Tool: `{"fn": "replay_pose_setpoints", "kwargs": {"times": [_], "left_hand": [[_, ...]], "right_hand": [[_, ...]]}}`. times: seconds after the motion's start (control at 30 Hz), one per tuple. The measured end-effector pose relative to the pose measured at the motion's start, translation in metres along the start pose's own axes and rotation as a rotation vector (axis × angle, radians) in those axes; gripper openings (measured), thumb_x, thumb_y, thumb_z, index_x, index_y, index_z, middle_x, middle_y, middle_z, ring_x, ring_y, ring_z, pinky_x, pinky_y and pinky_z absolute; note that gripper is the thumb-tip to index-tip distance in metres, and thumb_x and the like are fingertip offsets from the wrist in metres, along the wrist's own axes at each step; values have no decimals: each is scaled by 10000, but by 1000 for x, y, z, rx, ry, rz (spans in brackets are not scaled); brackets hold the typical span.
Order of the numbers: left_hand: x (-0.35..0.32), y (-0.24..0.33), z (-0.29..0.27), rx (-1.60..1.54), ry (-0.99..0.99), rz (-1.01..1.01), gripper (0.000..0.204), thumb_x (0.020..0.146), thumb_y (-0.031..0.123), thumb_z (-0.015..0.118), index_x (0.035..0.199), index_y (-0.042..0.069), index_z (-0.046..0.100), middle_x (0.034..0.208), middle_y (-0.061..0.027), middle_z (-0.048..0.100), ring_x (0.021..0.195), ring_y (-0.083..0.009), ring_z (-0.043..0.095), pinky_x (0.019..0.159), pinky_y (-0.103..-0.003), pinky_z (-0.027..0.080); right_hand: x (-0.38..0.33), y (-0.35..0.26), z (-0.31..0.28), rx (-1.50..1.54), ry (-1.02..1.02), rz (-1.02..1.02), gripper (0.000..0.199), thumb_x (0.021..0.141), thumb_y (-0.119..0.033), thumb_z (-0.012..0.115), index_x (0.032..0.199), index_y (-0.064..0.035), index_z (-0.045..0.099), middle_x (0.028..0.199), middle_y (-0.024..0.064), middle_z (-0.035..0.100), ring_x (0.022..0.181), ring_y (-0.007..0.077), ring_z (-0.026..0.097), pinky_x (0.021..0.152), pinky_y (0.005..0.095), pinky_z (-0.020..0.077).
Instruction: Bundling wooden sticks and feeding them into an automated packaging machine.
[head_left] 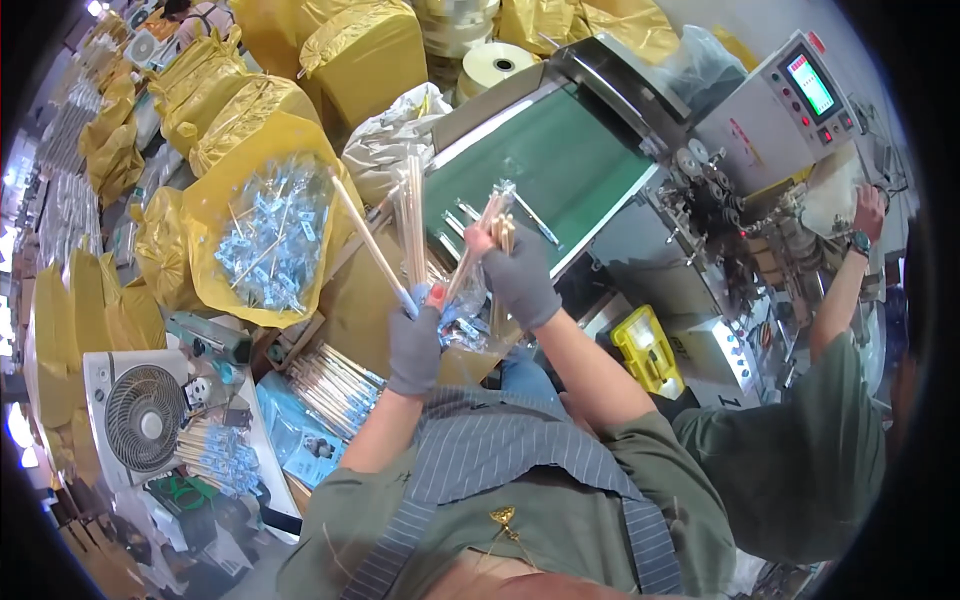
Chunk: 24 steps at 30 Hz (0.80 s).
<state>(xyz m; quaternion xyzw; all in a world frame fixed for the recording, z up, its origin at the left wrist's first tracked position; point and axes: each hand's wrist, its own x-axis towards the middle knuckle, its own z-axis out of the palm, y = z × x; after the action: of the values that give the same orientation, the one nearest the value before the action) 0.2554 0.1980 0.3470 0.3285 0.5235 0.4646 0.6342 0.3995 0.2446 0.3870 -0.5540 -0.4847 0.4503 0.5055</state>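
My left hand (415, 345), in a grey fingerless glove, is closed around the lower ends of several pale wooden chopsticks (410, 225) in clear wrappers with blue ends. One wrapped pair (365, 235) slants out to the left of the others. My right hand (518, 275), gloved the same way, grips another bunch of wrapped chopsticks (492, 215) close beside it. Thumb and fingertips are bare on both hands. A few more wrapped pairs (538, 218) lie on the green conveyor belt (570, 150) beyond my hands. Clear plastic and blue ends below my hands overlap, so single pairs are hard to tell apart.
A yellow sack (205, 270) full of blue-and-clear packets stands at the left. Stacked wrapped chopsticks (330, 385) and a fan (145, 418) are nearer. To the right, a co-worker's hand (868, 215) is at the machine below its control panel (780, 110). A yellow case (645, 350) lies nearby.
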Motion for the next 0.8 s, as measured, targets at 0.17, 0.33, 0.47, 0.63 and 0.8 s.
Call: {"fn": "replay_pose_setpoints", "kwargs": {"times": [0.17,0.33,0.47,0.63,0.8], "left_hand": [[-1,-5,12,-126,-44,28,236,863,287,550,806,58,542,599,15,483,482,-51,431,419,-203,313],[0,-4,17,-160,-5,-11,194,875,249,534,856,57,553,648,20,498,527,-49,459,454,-192,342],[5,1,16,2,-20,-72,196,869,254,546,870,58,552,643,38,482,521,-41,443,447,-190,334],[-2,-3,7,-9,-141,-207,214,861,271,546,888,59,544,627,44,471,507,-39,437,430,-191,326],[-15,-10,-11,-10,0,-171,201,845,255,580,747,97,505,543,47,436,397,-36,376,350,-200,274]], "right_hand": [[-41,19,19,82,-110,21,219,834,-227,565,812,-13,604,678,24,594,625,93,536,565,254,429],[-43,19,7,114,-200,106,267,846,-235,561,956,2,618,779,24,609,712,77,535,655,225,440],[-12,-7,-29,270,26,51,327,847,-284,548,980,7,616,705,1,555,578,52,480,527,196,386],[20,-15,-58,7,-95,-27,307,844,-293,556,960,-10,584,570,-55,413,454,36,363,421,191,282],[82,25,-165,716,441,94,125,850,-203,565,810,-88,539,535,-52,357,414,61,312,392,220,258]]}}
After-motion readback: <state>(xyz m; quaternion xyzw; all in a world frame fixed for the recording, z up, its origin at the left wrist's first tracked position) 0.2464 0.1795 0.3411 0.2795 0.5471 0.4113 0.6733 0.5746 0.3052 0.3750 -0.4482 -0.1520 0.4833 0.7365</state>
